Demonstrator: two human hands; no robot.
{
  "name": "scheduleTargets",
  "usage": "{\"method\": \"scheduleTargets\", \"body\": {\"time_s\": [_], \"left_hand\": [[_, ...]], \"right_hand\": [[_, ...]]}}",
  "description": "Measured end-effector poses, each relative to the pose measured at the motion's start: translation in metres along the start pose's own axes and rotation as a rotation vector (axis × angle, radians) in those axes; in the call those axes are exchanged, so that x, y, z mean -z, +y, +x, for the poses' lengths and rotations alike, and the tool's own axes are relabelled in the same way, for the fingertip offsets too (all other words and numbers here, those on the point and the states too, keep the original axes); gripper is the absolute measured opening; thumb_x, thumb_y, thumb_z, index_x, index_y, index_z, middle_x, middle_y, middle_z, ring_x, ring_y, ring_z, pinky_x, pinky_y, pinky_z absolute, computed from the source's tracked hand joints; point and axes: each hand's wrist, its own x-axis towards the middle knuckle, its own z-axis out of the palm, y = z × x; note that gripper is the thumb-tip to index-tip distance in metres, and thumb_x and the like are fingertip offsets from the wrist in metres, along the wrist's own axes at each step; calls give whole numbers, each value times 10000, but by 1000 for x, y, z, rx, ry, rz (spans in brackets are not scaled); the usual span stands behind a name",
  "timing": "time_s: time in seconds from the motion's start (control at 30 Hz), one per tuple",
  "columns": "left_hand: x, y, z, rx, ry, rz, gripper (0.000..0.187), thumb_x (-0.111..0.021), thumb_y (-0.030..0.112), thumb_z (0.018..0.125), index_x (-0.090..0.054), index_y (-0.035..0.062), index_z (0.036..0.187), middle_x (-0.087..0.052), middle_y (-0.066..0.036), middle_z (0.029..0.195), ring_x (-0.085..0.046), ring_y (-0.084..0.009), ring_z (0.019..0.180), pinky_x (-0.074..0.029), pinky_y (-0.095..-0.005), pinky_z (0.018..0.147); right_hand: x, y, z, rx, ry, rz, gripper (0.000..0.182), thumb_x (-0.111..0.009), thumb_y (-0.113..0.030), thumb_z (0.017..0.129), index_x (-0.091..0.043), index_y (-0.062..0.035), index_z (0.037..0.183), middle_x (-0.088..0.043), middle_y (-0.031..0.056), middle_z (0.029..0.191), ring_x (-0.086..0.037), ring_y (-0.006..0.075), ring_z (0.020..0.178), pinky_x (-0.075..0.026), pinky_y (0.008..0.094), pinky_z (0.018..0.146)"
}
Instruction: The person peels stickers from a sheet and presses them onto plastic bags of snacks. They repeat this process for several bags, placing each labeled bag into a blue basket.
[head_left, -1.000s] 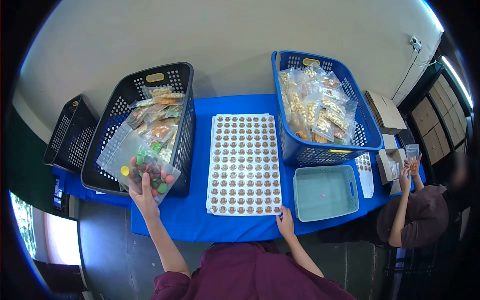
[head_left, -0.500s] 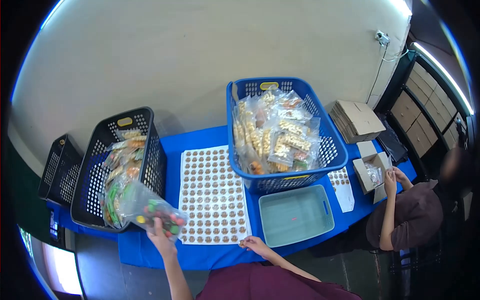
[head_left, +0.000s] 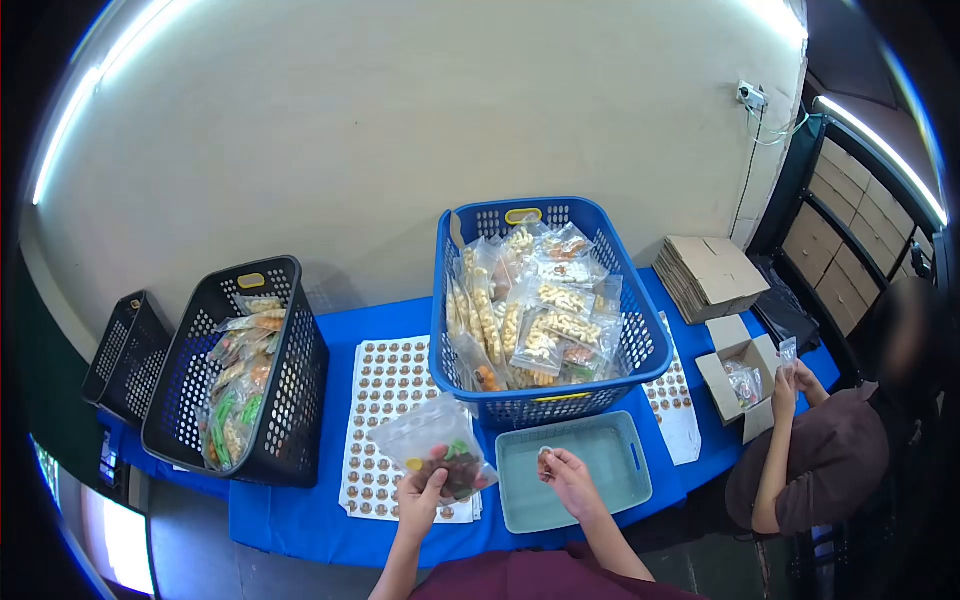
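Observation:
My left hand [head_left: 422, 495] grips a clear plastic bag of colourful sweets [head_left: 452, 468], held tilted above the sticker sheet [head_left: 375, 440]. Red, green, yellow and dark pieces show through the plastic. Pinched in the fingertips of my right hand [head_left: 572, 482] is a small round sticker [head_left: 545, 456], over the pale green tray [head_left: 630, 490]. Rows of brown round stickers cover the white sheet, partly hidden by the bag. Behind both hands stands a blue basket [head_left: 655, 365] heaped with bagged snacks [head_left: 560, 320].
On the left, a black basket [head_left: 300, 375] holds more filled bags, with a smaller black basket [head_left: 130, 350] beyond it. At right are flattened cartons [head_left: 715, 275], an open cardboard box [head_left: 715, 385] and a second sticker sheet [head_left: 680, 430]. A co-worker [head_left: 815, 460] handles a small packet there.
My left hand has brought the bag of sweets rightward from beside the black basket. My right hand has lifted from the sheet's corner to over the tray, carrying the sticker.

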Motion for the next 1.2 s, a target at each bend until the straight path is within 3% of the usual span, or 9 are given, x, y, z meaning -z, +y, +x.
{"method": "scheduleTargets", "body": {"time_s": [0.1, 0.27, 0.6, 0.8, 0.9, 1.03, 1.17, 1.2], "left_hand": [[1, -8, -2, 14, 65, -94, 316, -495, 150, 876, -482, -11, 1148, -607, -76, 947, -582, -107, 768, -446, -191, 599], [5, -22, -6, 90, 146, -185, 368, -477, 210, 890, -443, -4, 1187, -572, -96, 1008, -583, -163, 870, -465, -263, 762], [-14, -10, 8, 38, 161, -65, 327, -477, 146, 883, -452, -15, 1167, -573, -101, 1003, -574, -150, 882, -463, -259, 775], [-30, -3, 18, 62, 105, -45, 322, -471, 171, 887, -472, -13, 1151, -575, -90, 991, -569, -144, 887, -462, -254, 764], [-43, 0, 27, 99, 55, 2, 311, -455, 173, 894, -486, -9, 1144, -581, -94, 987, -570, -134, 871, -470, -243, 734], [-51, -9, 35, 115, -89, 36, 328, -471, 187, 892, -477, 10, 1168, -578, -70, 1018, -549, -90, 855, -472, -234, 719], [-61, -2, 34, 155, -167, 27, 350, -461, 246, 900, -484, 41, 1183, -580, -41, 990, -528, -60, 842, -447, -192, 672], [-61, -5, 33, 161, -182, 29, 352, -459, 253, 902, -485, 40, 1181, -580, -40, 989, -528, -60, 843, -444, -190, 673]], "right_hand": [[-3, -17, -1, 35, 23, -13, 93, -519, -90, 850, -535, -34, 922, -560, 31, 824, -524, 106, 743, -427, 245, 706], [-1, -21, 2, 63, -29, -96, 68, -520, -82, 846, -533, -49, 904, -564, 32, 825, -516, 101, 728, -423, 242, 697], [-3, -42, 11, 69, -103, -82, 126, -561, -56, 815, -578, -16, 933, -589, 13, 844, -485, 60, 711, -400, 198, 673], [-22, -56, 14, 54, -131, -122, 117, -554, -18, 805, -578, -3, 919, -589, 47, 821, -528, 99, 733, -418, 215, 677], [-43, -73, 14, 152, -263, -145, 110, -559, -9, 799, -574, 7, 907, -583, 46, 809, -529, 102, 731, -417, 211, 676], [-69, -88, 4, 233, -263, -269, 78, -562, 1, 794, -582, 12, 868, -578, 40, 798, -521, 89, 714, -411, 205, 670], [-77, -78, 4, 383, -184, -640, 169, -597, 5, 758, -593, 8, 927, -600, 40, 775, -516, 63, 657, -421, 200, 630], [-80, -77, 3, 403, -158, -691, 239, -615, -1, 735, -587, -11, 972, -600, 36, 737, -481, 48, 598, -410, 188, 567]]}}
